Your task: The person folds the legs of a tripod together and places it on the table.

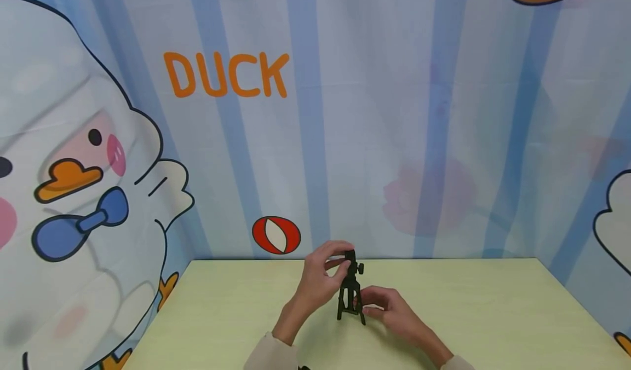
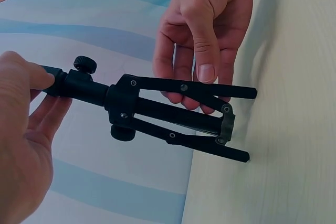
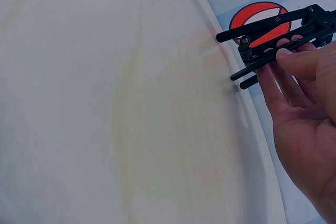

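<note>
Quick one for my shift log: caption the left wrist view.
Left grip holds the black tripod by its upper end while right grip pinches one leg.

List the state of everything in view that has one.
Tripod: roughly upright, held in both hands; whether its feet touch the table is unclear.
Legs: slightly spread.
Knobs: fitted; tight or loose can't be told.
Left hand: fingers grip the tripod's top.
Right hand: thumb and fingers hold a leg.
Backdrop: hanging, lightly creased.
</note>
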`<state>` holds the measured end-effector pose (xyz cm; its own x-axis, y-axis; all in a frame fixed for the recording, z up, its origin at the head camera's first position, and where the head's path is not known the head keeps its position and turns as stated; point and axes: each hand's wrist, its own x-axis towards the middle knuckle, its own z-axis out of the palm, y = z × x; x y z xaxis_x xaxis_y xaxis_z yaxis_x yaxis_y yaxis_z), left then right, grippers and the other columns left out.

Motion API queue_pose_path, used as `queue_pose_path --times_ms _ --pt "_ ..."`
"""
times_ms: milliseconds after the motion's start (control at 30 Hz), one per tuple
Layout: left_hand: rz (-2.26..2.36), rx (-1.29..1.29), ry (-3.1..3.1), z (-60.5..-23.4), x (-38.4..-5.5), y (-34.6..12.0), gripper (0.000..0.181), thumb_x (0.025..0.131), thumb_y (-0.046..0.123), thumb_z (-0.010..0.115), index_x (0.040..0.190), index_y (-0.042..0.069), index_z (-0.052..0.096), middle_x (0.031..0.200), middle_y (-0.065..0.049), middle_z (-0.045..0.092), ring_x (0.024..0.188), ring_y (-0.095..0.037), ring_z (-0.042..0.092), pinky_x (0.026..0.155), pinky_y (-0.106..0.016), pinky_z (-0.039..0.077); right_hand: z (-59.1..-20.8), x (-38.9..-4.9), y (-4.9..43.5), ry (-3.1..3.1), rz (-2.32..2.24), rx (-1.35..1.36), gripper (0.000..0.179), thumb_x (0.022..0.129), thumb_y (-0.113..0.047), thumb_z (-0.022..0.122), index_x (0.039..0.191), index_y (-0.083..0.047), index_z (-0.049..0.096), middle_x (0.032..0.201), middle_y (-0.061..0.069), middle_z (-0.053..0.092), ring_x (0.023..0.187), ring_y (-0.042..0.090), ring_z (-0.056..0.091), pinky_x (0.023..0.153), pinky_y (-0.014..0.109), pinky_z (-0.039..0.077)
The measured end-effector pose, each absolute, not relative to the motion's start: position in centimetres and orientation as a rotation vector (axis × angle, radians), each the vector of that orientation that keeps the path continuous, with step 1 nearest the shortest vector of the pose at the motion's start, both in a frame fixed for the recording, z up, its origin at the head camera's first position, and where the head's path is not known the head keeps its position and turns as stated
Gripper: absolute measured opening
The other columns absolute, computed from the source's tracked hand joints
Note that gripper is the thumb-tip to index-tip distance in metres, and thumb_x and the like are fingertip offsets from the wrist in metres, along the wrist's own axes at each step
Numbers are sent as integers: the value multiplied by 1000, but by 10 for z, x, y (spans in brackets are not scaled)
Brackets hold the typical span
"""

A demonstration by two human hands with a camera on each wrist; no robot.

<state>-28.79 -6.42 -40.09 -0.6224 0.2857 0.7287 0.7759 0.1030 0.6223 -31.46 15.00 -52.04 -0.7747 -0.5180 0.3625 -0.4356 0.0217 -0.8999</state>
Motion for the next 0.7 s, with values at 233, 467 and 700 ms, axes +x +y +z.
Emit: queue_pose_path --times_ms 233,467,700 --pt "-1546 -1024 -1992 -415 -301 -64 32 92 -21 63 119 -5 67 121 -26 66 109 -40 69 91 -48 60 -522 -317 150 2206 -1863 -1055 21 97 7 64 117 3 68 112 23 70 107 22 67 99 34 56" --pt "-1554 -1031 -1987 -426 -311 -65 35 93 -16 66 123 1 68 124 -18 67 111 -34 70 92 -42 60 -522 -317 149 2217 -1851 -1029 20 97 8 64 117 3 67 110 23 70 105 22 67 93 31 57" --pt "-1475 -1044 -1976 -426 -312 -64 33 95 -10 68 122 8 69 125 -9 67 110 -27 70 90 -34 61 -521 -314 147 2234 -1843 -986 20 98 7 64 117 1 67 111 20 70 106 23 67 92 31 58"
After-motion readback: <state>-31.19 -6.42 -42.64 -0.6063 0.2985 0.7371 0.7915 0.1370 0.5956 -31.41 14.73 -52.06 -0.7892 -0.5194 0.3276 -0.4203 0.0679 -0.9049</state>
